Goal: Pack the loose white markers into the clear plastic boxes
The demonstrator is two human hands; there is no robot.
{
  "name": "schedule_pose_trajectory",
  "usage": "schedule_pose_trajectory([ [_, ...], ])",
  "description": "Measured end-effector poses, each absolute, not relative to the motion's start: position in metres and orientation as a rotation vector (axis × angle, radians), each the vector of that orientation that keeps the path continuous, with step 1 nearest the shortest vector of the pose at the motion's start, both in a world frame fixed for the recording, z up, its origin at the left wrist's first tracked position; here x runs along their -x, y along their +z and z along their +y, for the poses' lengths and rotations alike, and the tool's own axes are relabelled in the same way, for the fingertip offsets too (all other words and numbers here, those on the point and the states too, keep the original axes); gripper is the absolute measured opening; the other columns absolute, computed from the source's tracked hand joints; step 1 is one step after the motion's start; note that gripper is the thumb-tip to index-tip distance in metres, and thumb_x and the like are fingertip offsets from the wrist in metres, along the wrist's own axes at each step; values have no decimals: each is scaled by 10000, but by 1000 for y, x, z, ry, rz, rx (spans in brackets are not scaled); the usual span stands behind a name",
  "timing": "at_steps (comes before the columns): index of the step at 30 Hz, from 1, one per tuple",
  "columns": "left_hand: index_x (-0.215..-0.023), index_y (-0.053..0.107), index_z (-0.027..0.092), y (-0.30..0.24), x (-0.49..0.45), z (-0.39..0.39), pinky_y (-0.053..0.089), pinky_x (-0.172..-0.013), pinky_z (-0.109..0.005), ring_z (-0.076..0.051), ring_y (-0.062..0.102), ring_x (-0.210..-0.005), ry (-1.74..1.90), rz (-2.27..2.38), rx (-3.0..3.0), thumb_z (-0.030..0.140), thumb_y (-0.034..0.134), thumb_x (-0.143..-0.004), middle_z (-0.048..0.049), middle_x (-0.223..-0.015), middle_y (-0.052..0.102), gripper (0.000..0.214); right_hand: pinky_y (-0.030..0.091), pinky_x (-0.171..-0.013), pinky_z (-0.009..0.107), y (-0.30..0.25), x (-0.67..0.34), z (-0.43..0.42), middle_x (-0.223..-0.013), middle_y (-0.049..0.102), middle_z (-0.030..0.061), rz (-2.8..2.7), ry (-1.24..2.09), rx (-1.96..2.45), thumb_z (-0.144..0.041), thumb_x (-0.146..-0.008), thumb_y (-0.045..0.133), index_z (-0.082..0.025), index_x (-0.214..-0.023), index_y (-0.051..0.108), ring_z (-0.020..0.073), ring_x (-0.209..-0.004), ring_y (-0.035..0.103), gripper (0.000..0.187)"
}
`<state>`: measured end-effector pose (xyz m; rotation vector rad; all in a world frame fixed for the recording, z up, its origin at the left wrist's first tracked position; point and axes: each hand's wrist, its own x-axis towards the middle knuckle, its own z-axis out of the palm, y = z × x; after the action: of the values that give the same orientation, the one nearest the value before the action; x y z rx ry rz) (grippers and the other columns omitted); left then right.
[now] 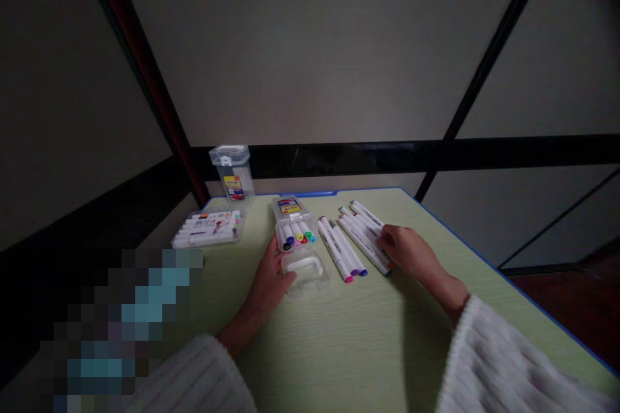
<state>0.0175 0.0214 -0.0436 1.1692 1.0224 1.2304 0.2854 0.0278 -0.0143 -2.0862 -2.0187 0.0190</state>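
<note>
The clear box point(306, 213) lies on its side, with a yellow and dark sticker on top. Its lid point(310, 276) hangs open at the near end. White pens point(293, 232) sit inside, showing black, blue, yellow and green ends. More white pens point(336, 248) lie in two loose bunches just right of the box.

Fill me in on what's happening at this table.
A person is handling markers with both hands. The left hand is at an open clear box lying down with markers inside, the thumb by its lid. The right hand is at the farther right of two groups of loose markers; whether it grips one is unclear. A closed clear box stands at the back left, behind a flat marker case.
</note>
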Motion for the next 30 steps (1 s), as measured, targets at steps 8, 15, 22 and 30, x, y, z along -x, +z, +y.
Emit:
schedule_pose_trajectory([
  [8, -1282, 314, 146, -42, -16, 21, 486, -803, -296, -262, 525, -1084, 1219, 1077, -1202, 19, 541, -481, -124, -1221, 506, 841, 312, -508, 221, -19, -290, 33, -640, 637, 46, -2030, 121, 2015, -241, -741, 537, -177, -661, 582, 141, -558, 548, 112],
  [15, -1295, 305, 179, -44, -15, 22, 479, -795, -295, -262, 525, -1084, 1213, 1089, -1208, 36, 545, -483, -94, -1161, 550, 858, 329, -503, 231, -12, -307, 36, -646, 653, 70, -1932, 126, 2020, -276, -754, 500, -151, -684, 621, 159, -566, 564, 188],
  [22, -1302, 299, 151, -44, -16, 22, 476, -795, -292, -260, 539, -1055, 1224, 1070, -1218, 46, 553, -472, -108, -1157, 549, 874, 328, -495, 232, -11, -310, 35, -648, 660, 75, -1930, 157, 2035, -263, -733, 526, -154, -673, 637, 159, -560, 565, 168],
  [30, -1291, 313, 158, -41, -17, 22, 468, -811, -287, -244, 537, -1053, 1218, 1081, -1215, 39, 550, -471, -108, -1229, 497, 862, 303, -453, 224, -12, -299, 33, -500, 603, 28, -1983, 279, 2022, -313, -717, 564, -160, -604, 627, 126, -449, 520, 200],
])
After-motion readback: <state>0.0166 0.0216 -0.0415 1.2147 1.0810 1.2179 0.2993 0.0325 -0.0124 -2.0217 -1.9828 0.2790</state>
